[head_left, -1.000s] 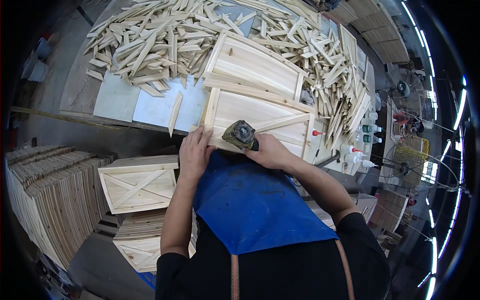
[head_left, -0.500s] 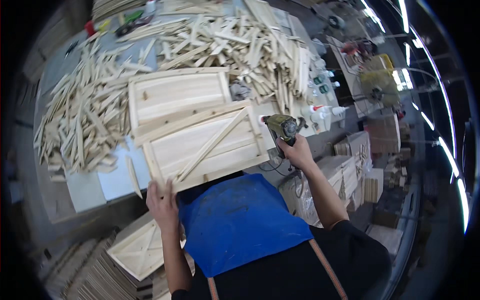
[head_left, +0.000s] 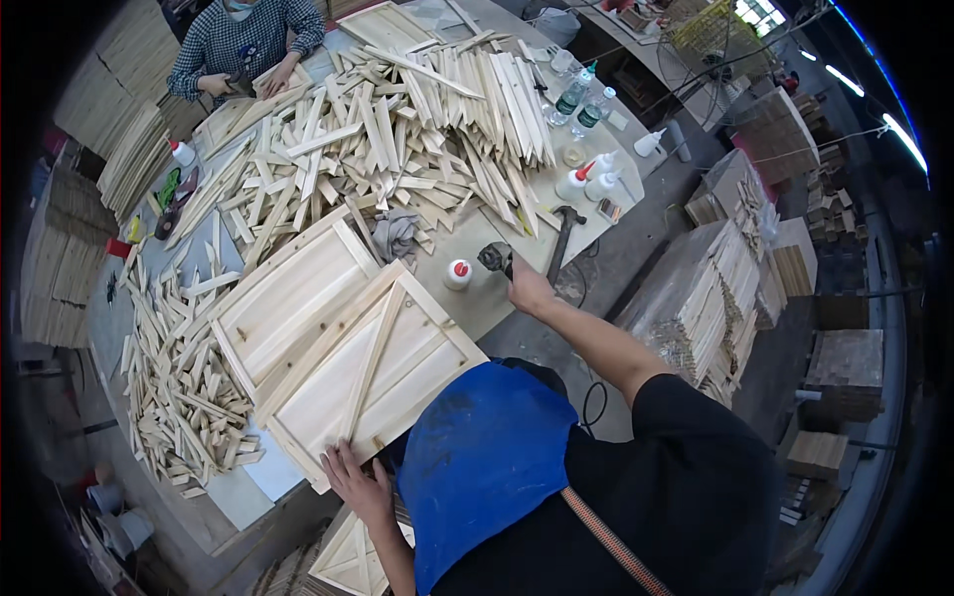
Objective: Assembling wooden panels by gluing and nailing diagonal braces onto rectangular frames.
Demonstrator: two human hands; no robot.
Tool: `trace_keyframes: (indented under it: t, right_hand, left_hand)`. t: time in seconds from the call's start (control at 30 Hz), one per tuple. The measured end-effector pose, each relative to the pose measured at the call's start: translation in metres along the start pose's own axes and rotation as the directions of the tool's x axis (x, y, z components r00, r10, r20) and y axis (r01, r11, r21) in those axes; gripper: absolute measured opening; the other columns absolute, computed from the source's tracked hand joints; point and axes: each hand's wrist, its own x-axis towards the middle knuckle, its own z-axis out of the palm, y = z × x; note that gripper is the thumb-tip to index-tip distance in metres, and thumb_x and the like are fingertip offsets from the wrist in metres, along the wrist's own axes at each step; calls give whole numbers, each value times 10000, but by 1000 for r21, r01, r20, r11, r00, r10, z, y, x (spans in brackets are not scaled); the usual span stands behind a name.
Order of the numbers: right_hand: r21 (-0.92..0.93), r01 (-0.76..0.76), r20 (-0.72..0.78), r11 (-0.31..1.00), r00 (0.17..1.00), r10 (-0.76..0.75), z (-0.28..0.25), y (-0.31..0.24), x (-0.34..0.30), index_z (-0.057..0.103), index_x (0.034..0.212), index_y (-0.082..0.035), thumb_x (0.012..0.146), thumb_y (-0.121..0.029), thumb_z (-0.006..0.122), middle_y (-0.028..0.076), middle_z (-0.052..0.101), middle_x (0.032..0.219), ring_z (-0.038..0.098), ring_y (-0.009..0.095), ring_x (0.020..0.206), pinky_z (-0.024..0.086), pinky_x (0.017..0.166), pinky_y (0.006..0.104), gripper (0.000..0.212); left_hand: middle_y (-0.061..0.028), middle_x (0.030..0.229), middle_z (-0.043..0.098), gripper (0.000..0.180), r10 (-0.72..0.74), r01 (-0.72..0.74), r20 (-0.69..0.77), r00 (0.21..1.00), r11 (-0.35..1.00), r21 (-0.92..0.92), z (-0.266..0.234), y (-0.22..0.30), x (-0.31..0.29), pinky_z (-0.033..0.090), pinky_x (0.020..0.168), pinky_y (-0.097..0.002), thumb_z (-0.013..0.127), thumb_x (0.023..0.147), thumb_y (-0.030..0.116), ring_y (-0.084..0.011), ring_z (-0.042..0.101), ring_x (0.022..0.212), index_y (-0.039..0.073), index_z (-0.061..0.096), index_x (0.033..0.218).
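Observation:
A framed wooden panel (head_left: 402, 382) lies slanted on the table before me, a diagonal wooden strip (head_left: 374, 356) across it. My left hand (head_left: 360, 487) rests on its near corner, fingers spread beside the strip's lower end. In my right hand (head_left: 530, 288) is a nail gun (head_left: 496, 258), held over the table beyond the panel's right side; its lower part is hidden by the hand. A second framed panel (head_left: 290, 298) lies just behind the first. Close to the nail gun are a red-capped white glue bottle (head_left: 458, 275) and a hammer (head_left: 564, 238).
Heaped wooden strips (head_left: 388, 129) cover the table's middle, with another heap (head_left: 184, 382) at left. A grey rag (head_left: 396, 234), glue bottles (head_left: 586, 181) and water bottles (head_left: 571, 97) stand farther right. A co-worker (head_left: 246, 45) handles wood at the far side. Stacked boards (head_left: 686, 288) stand right.
The view has swung, bringing the co-worker into sight. My right hand has carried the nail gun away from the panel's right edge. My left hand stays at the near corner.

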Motion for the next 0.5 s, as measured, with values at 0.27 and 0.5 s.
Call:
trace_keyframes:
  t: [0.27,0.5]
  right_hand:
    - [-124,284,-292,951,905,-309,86,35,80,283,1489,107,903,-126,596,338,647,1195,676,494,1009,532,926,549,705]
    - [-25,168,173,986,972,-161,1,-18,100,590,1289,-10,913,-135,604,257,667,1190,646,426,1081,523,950,499,397]
  left_hand:
    - [-248,1594,356,823,-84,84,-37,996,996,8,20,52,-7,276,1222,-556,756,828,172,-458,307,1485,47,396,1558]
    - [-243,1597,343,853,-247,247,-29,968,969,-12,29,81,-33,268,1225,-571,765,835,184,-462,286,1488,49,362,1574]
